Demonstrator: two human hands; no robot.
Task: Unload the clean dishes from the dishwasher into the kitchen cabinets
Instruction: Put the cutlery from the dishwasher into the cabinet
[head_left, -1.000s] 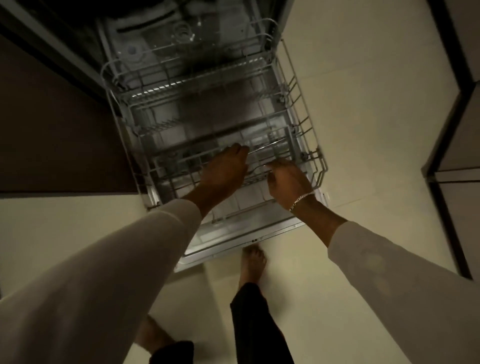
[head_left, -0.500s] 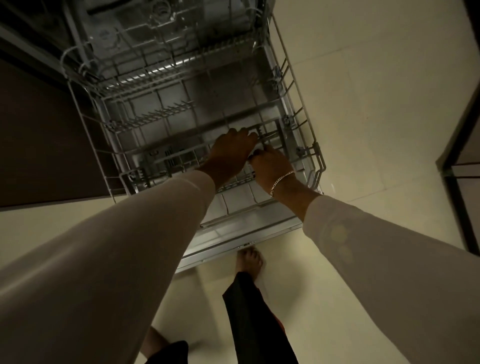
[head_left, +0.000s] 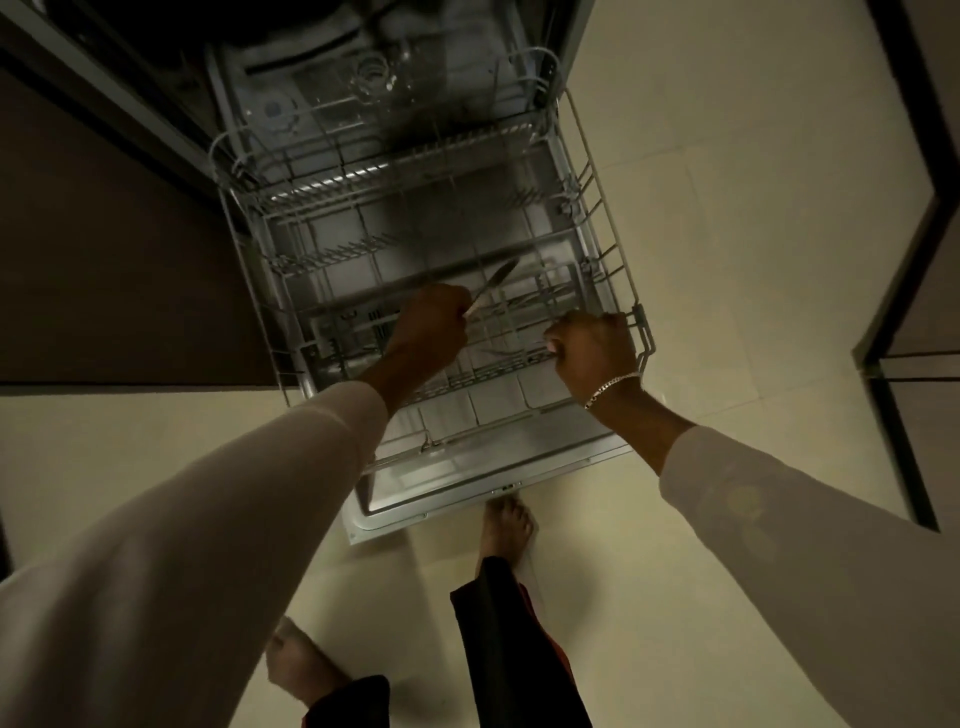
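Note:
The dishwasher's wire rack (head_left: 610, 218) is pulled out over the open door (head_left: 467, 493), under dim light. My left hand (head_left: 428, 330) is a fist over the rack's front part and grips a knife (head_left: 493, 283), whose blade points up and to the right. My right hand (head_left: 592, 351), with a bracelet on the wrist, is curled at the rack's front right corner around thin cutlery (head_left: 511, 353) that lies across the wires. Several more pieces of cutlery (head_left: 524, 304) lie in the rack between my hands.
Dark cabinet fronts (head_left: 104, 249) stand to the left of the dishwasher. Another dark cabinet (head_left: 914, 291) is at the right edge. The floor is pale tile (head_left: 727, 156). My bare feet (head_left: 506, 527) stand just in front of the open door.
My hands were close together over the rack's front; now they are apart. The left hand has lifted a knife. The right hand has moved to the rack's right corner.

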